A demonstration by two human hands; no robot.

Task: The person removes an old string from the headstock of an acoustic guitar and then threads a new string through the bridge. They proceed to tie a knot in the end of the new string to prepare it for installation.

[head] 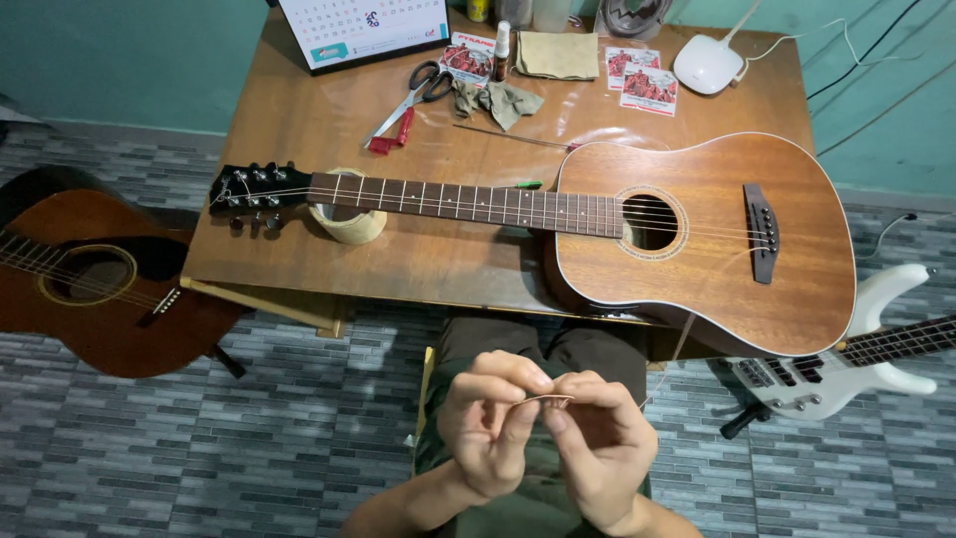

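Thin string (551, 400), end barely discernible

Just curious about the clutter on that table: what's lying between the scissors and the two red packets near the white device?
In the head view, between the scissors and red packets lie a crumpled grey-green rag, a folded tan cloth and a small bottle.

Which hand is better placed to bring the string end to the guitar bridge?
Probably the right hand. Both hands pinch the guitar string, but the right one is nearer the bridge. The left hand is farther.
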